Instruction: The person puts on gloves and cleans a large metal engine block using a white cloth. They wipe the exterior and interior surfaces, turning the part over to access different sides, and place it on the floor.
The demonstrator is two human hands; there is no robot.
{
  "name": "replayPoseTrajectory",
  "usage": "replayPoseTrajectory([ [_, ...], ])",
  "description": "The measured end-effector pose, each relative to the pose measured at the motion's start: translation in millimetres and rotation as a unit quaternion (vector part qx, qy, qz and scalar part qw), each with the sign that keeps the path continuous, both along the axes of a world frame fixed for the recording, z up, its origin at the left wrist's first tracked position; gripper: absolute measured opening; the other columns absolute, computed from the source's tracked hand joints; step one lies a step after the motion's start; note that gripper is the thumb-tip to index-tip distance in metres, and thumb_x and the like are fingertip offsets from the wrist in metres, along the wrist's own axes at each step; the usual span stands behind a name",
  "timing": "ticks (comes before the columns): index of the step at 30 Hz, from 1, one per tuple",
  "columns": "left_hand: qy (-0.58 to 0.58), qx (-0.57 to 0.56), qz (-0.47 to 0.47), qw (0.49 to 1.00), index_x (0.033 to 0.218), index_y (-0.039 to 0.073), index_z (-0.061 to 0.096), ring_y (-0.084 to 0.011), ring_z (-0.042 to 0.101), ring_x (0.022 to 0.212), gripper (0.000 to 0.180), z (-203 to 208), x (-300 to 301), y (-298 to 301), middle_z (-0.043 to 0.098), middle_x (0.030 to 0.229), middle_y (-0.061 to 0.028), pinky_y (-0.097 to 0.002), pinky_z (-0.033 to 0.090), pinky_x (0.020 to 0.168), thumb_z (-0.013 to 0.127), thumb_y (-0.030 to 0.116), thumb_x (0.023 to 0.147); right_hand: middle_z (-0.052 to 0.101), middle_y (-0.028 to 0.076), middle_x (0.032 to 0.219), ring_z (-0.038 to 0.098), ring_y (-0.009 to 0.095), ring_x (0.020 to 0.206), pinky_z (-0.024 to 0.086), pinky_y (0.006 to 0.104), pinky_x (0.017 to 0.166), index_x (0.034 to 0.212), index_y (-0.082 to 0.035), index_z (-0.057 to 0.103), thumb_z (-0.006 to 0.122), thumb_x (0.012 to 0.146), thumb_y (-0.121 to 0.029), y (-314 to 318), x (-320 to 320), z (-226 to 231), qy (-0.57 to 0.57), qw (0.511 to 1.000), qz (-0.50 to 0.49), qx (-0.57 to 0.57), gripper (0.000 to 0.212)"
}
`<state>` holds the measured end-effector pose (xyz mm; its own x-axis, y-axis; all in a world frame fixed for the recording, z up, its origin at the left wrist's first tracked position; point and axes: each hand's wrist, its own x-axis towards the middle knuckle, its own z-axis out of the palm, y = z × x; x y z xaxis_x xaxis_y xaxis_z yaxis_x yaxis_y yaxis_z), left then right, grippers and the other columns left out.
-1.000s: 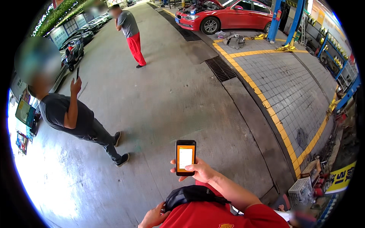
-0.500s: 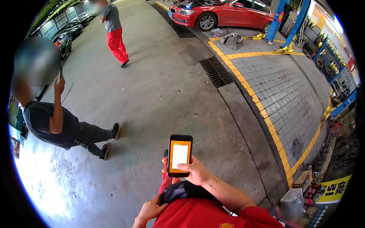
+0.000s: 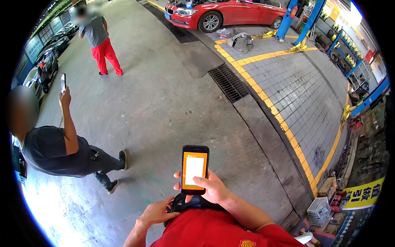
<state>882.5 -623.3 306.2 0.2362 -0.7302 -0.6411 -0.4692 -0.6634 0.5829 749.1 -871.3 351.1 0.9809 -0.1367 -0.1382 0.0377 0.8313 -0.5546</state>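
Note:
A black smartphone [image 3: 194,169] lies upright in my right hand [image 3: 212,187], held in front of my waist. Fingertips show along its left edge, and the thumb rests on the lower part of the screen. The lit screen has an orange border around a white panel. My left hand [image 3: 157,211] is at my left hip against dark cloth [image 3: 191,201], its thumb spread from the fingers. Some of its fingertips are hidden by the cloth. Below both hands is my red shirt [image 3: 193,228].
At left a person in dark clothes [image 3: 55,150] raises a phone [image 3: 63,82]; another in red trousers [image 3: 105,53] stands farther off. A red car [image 3: 242,16] with its hood area open is beyond a floor grate [image 3: 228,82]. Blue lift posts [image 3: 286,20] and a white basket [image 3: 319,211] stand at right.
The person at left has shifted lower left in view, and the one in red trousers has turned and moved left. My left hand has slid slightly up and left; the smartphone stays in my right hand.

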Motion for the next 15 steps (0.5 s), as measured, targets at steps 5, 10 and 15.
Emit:
replayPoseTrajectory([
  [5,-0.019,0.021,0.022,0.999,0.151,0.014,0.053,-0.0404,0.075,0.101,0.078,-21,68,-38,0.078,0.108,-0.017,-0.0479,0.058,0.088,0.075,0.054,0.088,0.057,0.02,0.145,0.067,0.038,0.125,0.067,0.0434,0.073,0.156,-0.01,0.037,0.06,0.106,-0.019,-41,90,-18,-0.017,1.0,0.024,-0.005,0.056],
  [10,-0.052,0.062,0.052,0.995,0.151,0.009,0.051,-0.0441,0.075,0.098,0.08,-40,145,-96,0.078,0.106,-0.021,-0.0517,0.058,0.086,0.071,0.055,0.089,0.058,0.02,0.145,0.068,0.037,0.124,0.068,0.0431,0.074,0.157,-0.013,0.035,0.062,0.105,-0.016,-109,205,-33,-0.054,0.996,0.075,-0.009,0.059],
  [15,-0.081,0.072,0.133,0.985,0.154,0.007,0.047,-0.0452,0.074,0.098,0.082,-41,224,-187,0.078,0.106,-0.0234,-0.0527,0.058,0.087,0.069,0.05,0.088,0.057,0.02,0.146,0.068,0.037,0.124,0.067,0.0438,0.076,0.157,-0.012,0.036,0.063,0.104,-0.016,-204,328,-16,-0.054,0.987,0.153,-0.016,0.059],
])
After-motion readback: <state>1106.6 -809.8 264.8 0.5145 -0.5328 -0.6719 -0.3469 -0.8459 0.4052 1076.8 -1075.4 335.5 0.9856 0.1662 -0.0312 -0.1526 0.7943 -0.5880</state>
